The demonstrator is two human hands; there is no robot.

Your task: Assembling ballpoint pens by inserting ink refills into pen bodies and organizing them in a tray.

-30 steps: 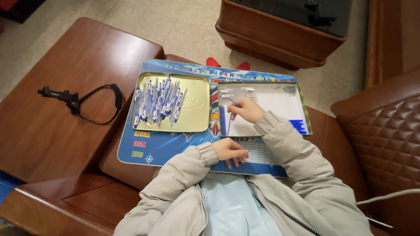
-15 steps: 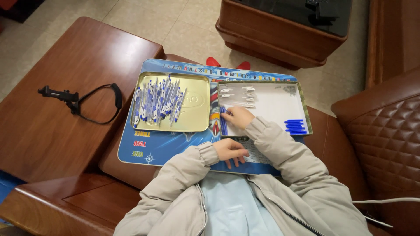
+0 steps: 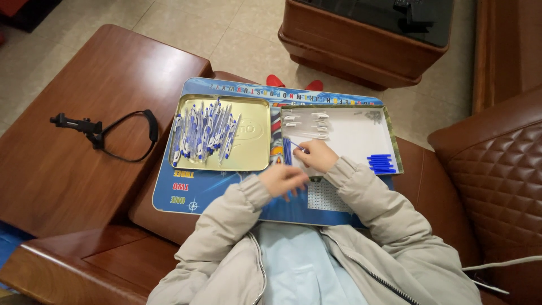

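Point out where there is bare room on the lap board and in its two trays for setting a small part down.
The white tray is bare in its middle, between the white caps and the blue pieces. The gold tray is free on its right half; its left is crowded with pens. The blue board is bare below the gold tray, beside the left hand. The right hand covers the white tray's near-left corner.

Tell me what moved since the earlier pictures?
The right hand slid left across the white box lid to its near-left corner, uncovering the blue sticks. The left hand lifted slightly toward it. The gold tray of pens stayed put.
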